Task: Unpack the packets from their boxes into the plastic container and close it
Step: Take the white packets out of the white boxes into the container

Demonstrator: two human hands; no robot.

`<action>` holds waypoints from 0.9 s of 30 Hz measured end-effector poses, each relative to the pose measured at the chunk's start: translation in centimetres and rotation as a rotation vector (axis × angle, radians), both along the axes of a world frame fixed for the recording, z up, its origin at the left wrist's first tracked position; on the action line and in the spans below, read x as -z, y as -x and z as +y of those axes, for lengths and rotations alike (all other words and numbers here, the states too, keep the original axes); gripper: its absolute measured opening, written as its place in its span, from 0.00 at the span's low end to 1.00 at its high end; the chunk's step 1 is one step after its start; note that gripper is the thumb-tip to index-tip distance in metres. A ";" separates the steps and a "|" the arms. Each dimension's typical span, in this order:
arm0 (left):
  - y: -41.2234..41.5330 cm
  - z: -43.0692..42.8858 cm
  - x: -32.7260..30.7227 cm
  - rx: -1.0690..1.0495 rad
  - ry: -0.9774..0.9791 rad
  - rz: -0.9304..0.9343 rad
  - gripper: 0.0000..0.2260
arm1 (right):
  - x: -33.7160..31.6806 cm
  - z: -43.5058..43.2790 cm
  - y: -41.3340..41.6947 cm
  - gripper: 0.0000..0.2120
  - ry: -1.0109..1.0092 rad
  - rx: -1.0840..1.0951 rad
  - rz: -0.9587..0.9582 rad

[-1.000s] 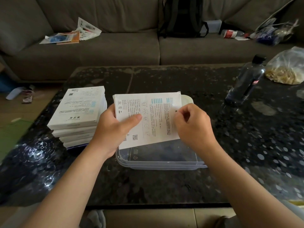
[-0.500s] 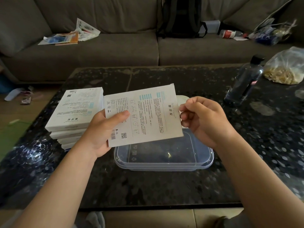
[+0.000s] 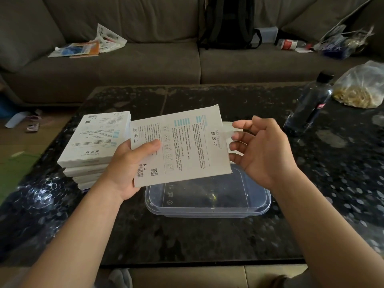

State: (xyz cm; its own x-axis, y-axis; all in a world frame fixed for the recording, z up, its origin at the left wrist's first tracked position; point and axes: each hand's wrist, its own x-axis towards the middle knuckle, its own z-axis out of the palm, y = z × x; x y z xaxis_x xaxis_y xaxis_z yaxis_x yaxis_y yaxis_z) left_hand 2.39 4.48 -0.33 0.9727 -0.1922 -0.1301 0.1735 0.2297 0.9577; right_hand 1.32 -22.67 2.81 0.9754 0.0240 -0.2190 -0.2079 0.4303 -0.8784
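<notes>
My left hand [image 3: 128, 169] grips a flat white box [image 3: 182, 146] by its left end and holds it tilted above the clear plastic container [image 3: 207, 208], which stands open on the table. At the box's right end my right hand [image 3: 266, 150] pinches a white flap [image 3: 227, 127] between thumb and fingers. No packet shows outside the box. A stack of several similar white boxes [image 3: 93, 142] sits left of the container. The box hides the far part of the container.
The dark speckled table [image 3: 207, 242] also carries a dark bottle [image 3: 309, 109] and a clear bag of food [image 3: 361, 88] at the right. Beyond it, a grey sofa [image 3: 124, 67] holds papers [image 3: 87, 46], a black backpack [image 3: 226, 21] and other clutter.
The box has been lifted off the container and tilted, right end up. My right hand has moved from the box's face to its right end and pulled the flap out.
</notes>
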 end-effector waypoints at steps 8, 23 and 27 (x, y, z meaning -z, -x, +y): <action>0.0 -0.1 0.0 -0.054 -0.035 -0.030 0.24 | 0.4 0.5 0.7 0.22 0.553 -0.215 -0.198; 0.1 0.4 -0.2 0.013 0.001 -0.004 0.30 | 0.5 -0.6 0.3 0.08 0.332 -0.273 -0.140; 0.1 0.4 -0.1 -0.003 0.005 -0.002 0.30 | 0.1 -0.7 0.4 0.09 0.402 -0.276 -0.163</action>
